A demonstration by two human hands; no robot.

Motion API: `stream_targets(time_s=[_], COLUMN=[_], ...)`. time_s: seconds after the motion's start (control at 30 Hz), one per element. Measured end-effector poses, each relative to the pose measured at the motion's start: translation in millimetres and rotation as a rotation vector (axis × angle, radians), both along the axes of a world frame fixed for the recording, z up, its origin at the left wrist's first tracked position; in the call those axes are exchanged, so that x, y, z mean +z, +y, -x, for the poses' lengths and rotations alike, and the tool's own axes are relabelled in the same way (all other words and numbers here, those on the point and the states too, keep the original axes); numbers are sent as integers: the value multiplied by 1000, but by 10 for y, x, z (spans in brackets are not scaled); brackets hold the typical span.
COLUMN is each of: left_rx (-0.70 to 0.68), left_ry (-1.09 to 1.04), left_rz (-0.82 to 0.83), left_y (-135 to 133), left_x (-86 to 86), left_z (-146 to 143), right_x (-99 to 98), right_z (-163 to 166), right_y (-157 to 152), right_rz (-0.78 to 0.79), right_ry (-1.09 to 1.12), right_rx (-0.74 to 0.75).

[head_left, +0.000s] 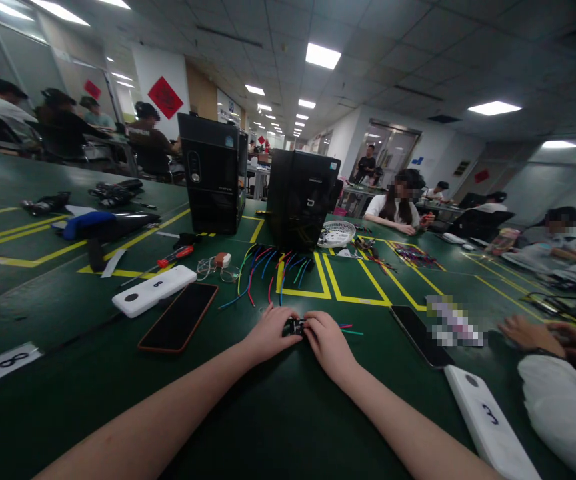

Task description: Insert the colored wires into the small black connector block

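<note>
My left hand (274, 333) and my right hand (329, 343) meet low over the green table. Both are closed, with their fingertips on a small black part (295, 326) that has light metallic spots; its exact kind is too small to make out. Red and teal wire ends (352, 331) stick out past my right hand; where they lead is hidden behind its fingers. Just beyond my hands lies a bunch of loose blue, red, green and black wires (271, 270), spread toward me in front of two black computer towers.
Two black computer towers (213, 180) (301, 200) stand ahead. To the left lie a phone (181, 317), a white power bank (154, 291) and a red-handled screwdriver (175, 256). At right are another phone (421, 335), a white power bank (491, 420) and a co-worker's hands (538, 337).
</note>
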State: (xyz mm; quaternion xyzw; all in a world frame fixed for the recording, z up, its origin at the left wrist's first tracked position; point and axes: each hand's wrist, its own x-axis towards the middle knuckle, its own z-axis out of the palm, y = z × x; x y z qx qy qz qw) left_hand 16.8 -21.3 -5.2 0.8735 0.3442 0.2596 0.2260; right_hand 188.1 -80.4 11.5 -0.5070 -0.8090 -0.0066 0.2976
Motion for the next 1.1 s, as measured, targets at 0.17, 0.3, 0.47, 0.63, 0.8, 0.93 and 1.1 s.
stream_targets(time_s=[0.17, 0.3, 0.47, 0.63, 0.8, 0.93, 1.1], left_rx=[-2, -4, 4, 62, 62, 44, 60], left_ry=[27, 45, 46, 21, 21, 40, 53], left_rz=[1, -1, -3, 5, 27, 30, 15], left_y=[-5, -16, -24, -13, -7, -7, -2], left_x=[22, 45, 39, 4, 19, 49, 48], left_z=[0, 4, 6, 1, 9, 11, 7], right_x=[-78, -70, 70, 147, 83, -8, 27], right_z=[38, 35, 0, -26, -121, -185, -175], right_y=[-7, 12, -73, -166, -43, 65, 50], right_rz=[-8, -25, -53, -45, -21, 6, -74], right_ry=[53, 84, 100, -46, -105, -149, 103], right_rx=[-23, -76, -64, 53, -101, -95, -129])
